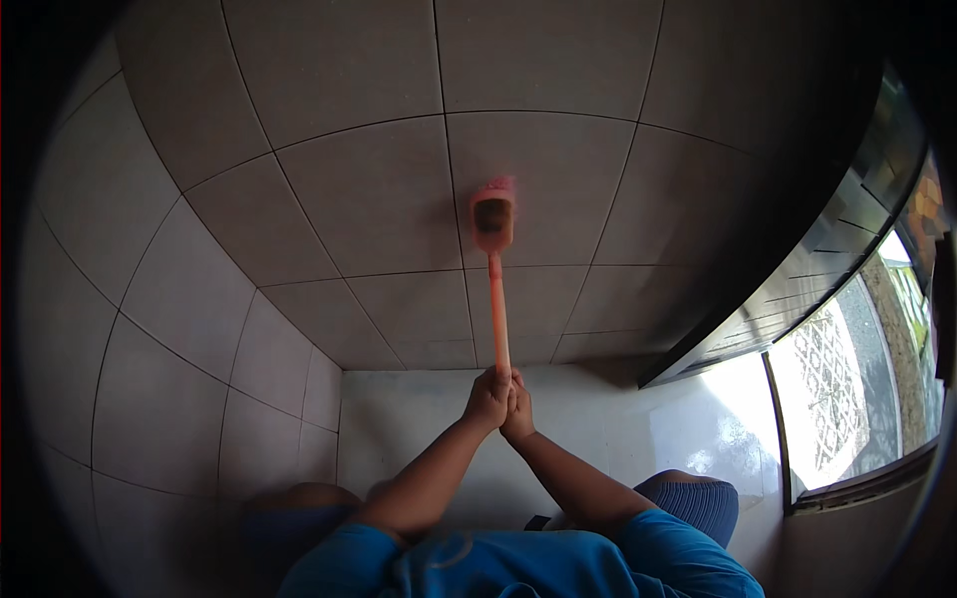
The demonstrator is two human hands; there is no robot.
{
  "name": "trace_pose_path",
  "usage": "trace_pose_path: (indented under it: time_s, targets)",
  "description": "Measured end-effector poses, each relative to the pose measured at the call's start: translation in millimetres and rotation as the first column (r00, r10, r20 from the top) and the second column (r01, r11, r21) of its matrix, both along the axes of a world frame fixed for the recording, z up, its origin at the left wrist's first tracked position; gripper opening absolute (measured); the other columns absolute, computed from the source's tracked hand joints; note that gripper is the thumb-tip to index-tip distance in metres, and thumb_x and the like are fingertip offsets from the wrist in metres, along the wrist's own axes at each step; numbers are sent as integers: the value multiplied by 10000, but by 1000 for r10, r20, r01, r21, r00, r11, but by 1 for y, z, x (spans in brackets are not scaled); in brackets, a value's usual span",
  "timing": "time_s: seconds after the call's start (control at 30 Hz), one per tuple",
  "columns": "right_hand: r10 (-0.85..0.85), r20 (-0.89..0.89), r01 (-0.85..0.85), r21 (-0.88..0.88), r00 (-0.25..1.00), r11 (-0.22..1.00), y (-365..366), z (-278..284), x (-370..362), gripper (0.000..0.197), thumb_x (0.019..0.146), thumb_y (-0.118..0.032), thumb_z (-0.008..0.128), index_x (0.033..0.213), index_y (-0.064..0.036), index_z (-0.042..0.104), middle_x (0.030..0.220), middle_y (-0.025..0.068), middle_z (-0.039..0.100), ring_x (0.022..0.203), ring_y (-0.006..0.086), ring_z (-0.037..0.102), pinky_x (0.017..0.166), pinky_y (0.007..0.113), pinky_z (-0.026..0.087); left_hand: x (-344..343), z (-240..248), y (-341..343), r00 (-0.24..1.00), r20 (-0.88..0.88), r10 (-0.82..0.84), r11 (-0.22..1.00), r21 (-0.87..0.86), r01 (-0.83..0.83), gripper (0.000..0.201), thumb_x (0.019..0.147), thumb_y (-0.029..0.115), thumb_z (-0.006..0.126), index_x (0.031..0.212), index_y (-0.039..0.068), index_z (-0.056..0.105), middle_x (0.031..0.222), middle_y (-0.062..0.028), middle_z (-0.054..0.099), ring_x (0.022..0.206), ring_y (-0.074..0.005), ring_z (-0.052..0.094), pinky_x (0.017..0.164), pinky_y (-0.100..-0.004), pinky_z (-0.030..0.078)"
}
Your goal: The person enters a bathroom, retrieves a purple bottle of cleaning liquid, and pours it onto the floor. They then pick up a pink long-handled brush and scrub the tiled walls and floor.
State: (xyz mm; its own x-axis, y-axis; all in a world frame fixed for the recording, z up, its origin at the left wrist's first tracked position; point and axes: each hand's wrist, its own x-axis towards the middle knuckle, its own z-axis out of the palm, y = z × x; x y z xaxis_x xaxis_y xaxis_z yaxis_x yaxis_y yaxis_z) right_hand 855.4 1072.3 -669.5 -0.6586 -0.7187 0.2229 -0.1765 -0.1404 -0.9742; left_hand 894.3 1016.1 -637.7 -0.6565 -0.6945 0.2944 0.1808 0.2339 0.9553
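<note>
A long-handled orange brush points straight away from me, its head against the tiled wall in front. Pinkish bristles show, slightly blurred, at its far end, and a dark patch marks the middle of the head. Both of my hands are closed round the lower end of the orange handle. My left hand wraps it from the left side. Close against it, my right hand grips from the right. The handle's very end is hidden inside the fingers.
A second tiled wall stands at my left and meets the front wall in a corner. Below is a shiny pale floor. On the right, a dark slatted door or panel stands beside a bright doorway with a raised sill.
</note>
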Motion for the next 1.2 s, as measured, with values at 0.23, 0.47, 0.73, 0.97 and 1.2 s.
trace_pose_path:
  time_s: [0.23,0.47,0.73,0.97,1.2]
  targets:
    - [-50,176,-6,306,983,952,44,-81,38,361,924,-269,302,1043,-30,545,952,179,602,920,300,577,794,358,436,40,-88,30,943,292,-161,971,216,98,594,898,526,217,759,26,507,519,-13,470,507,-110,476,552,-258,399]
    - [29,126,-28,-8,992,1000,-14,47,19,368,933,-272,288,1020,-5,526,922,141,583,880,229,552,754,322,428,26,63,-21,979,181,-99,995,32,95,576,898,515,264,757,17,515,537,-26,483,500,-117,475,549,-263,405]
    - [-7,54,8,-4,999,1000,-17,15,31,392,935,-292,283,997,5,531,835,137,601,807,235,584,708,320,445,33,15,-24,988,150,-31,995,-90,45,605,891,545,231,743,26,504,429,2,407,419,-87,405,488,-246,367]
    - [-35,116,7,231,993,973,21,-68,49,378,932,-291,299,1057,-17,527,889,159,609,873,258,588,751,334,445,51,-54,5,948,282,-146,982,158,105,601,897,523,208,719,39,517,497,-11,449,466,-97,449,512,-250,376]
    - [61,95,-56,-53,994,997,-34,74,31,350,941,-242,279,1019,0,521,811,100,556,789,192,521,748,302,422,39,81,-44,986,142,-89,995,-30,94,542,903,492,292,756,22,520,593,-59,527,563,-167,532,572,-292,433]
